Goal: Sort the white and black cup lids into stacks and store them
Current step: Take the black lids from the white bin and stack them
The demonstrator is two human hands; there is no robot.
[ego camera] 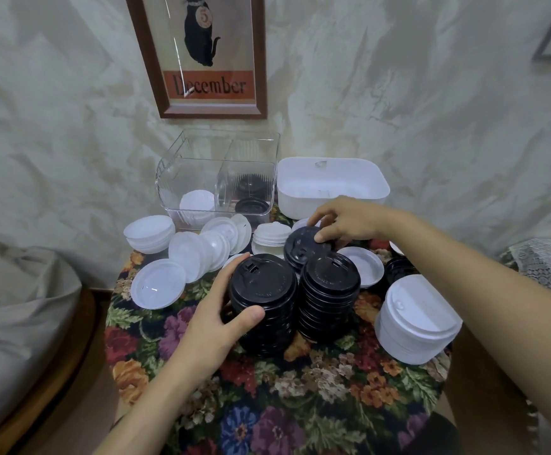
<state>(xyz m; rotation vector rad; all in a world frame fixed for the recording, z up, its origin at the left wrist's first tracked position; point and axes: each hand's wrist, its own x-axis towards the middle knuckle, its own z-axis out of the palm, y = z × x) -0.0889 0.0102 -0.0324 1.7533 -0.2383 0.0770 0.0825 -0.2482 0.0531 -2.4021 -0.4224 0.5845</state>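
Observation:
Two tall stacks of black lids stand mid-table. My left hand (221,310) grips the left black stack (264,300) around its side. The right black stack (328,297) stands beside it, touching. Behind them my right hand (343,221) pinches a tilted black lid (303,246) at its far edge. A white lid stack (415,320) stands at the right. Loose white lids (201,251) lie spread at the back left, with one flat white lid (159,284) nearer. A clear divided bin (218,172) holds white lids on its left and black lids on its right.
A white tub (333,185) stands at the back right against the wall. The small round table carries a floral cloth (284,389). A grey cushion (14,323) lies to the left. A framed picture (201,57) hangs on the wall behind.

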